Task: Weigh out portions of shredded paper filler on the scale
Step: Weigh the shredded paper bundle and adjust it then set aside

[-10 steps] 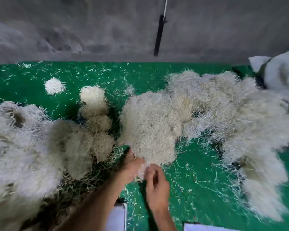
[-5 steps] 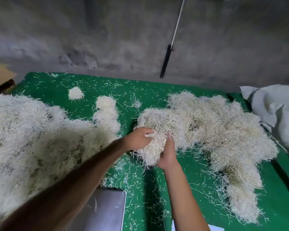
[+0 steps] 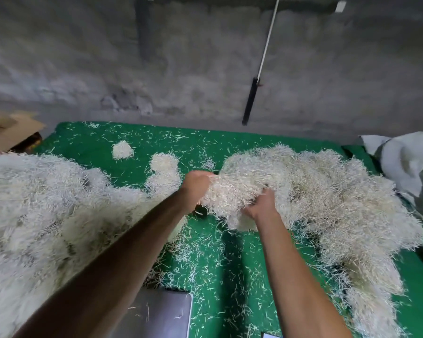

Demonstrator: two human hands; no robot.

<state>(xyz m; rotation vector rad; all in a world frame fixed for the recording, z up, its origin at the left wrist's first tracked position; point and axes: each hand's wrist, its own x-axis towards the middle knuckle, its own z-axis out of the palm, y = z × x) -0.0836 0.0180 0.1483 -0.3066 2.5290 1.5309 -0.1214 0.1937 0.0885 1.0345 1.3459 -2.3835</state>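
Gripping a clump of shredded paper filler (image 3: 226, 191) with both fists, our left hand (image 3: 197, 184) and right hand (image 3: 261, 203) reach forward, arms outstretched, over the green table (image 3: 205, 252); the scale (image 3: 161, 313) sits below.

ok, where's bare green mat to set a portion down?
Freest: far strip of green mat along the grey wall, behind the small white clump. Some room, strand-littered, between the forearms near the grey metal scale plate. Crowded: big shredded paper heaps left and right.

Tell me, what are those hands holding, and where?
Both grip one clump of shredded paper filler from the pile's near-left end: left hand at its left edge, right hand at its right.
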